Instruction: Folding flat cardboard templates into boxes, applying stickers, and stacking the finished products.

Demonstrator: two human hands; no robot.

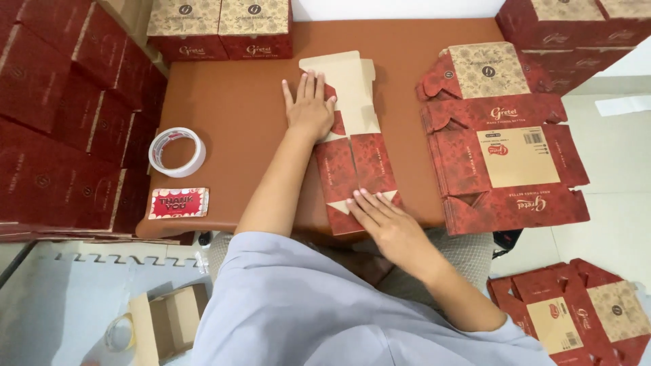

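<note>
Both hands lie flat and open on a flattened red cardboard box (352, 163) in the middle of the brown bench (237, 115), gripping nothing. The left hand (310, 105) presses the far part of the box, beside its plain tan flap; the right hand (386, 220) presses the near end with the fingers spread, by the bench edge.

To crease such a sheet cleanly, it seems best to keep both palms flat, one pinning the panel while the other runs along the fold line so the card does not shift.

Right of the right hand lies a stack of flat boxes (502, 156), printed side up. Left of the left hand sits a roll of tape (177, 152), with a small red card (178, 202) nearer the person. Beyond the left hand stand made-up closed boxes (220, 27); what they hold cannot be seen. On the floor below, a small open carton (166, 325) looks empty.
</note>
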